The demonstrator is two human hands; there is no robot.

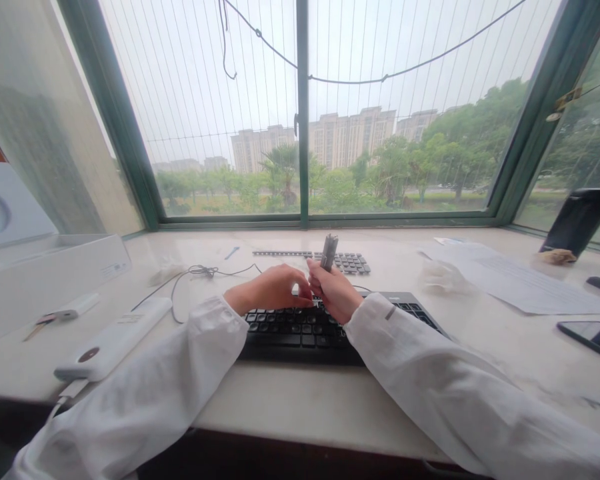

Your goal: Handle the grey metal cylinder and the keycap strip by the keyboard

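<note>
A black keyboard (pixel 280 339) lies on the white sill in front of me, with several spots on it that look bare of keycaps. Over its upper middle, my right hand (pixel 336 292) is closed round a dark grey bar-shaped tool (pixel 329 252), whose upper end points up and away; its exact kind is unclear. My left hand (pixel 277 288) is curled just to the left, thumb and fingertips together at the keys beside the right hand. Whatever those fingertips pinch is too small to make out. Behind the keyboard sit loose dark keycaps (pixel 353 263) in rows, with a thin strip of them (pixel 280 253) further left.
At left are a white power bank (pixel 115 340) with a cable, a small white device (pixel 75 305), a white box (pixel 55 273) and a thin black cord (pixel 203 271). Paper sheets (pixel 520 277), a phone (pixel 593 339) and a dark upright object (pixel 577 223) lie right. A window (pixel 304 167) stands behind.
</note>
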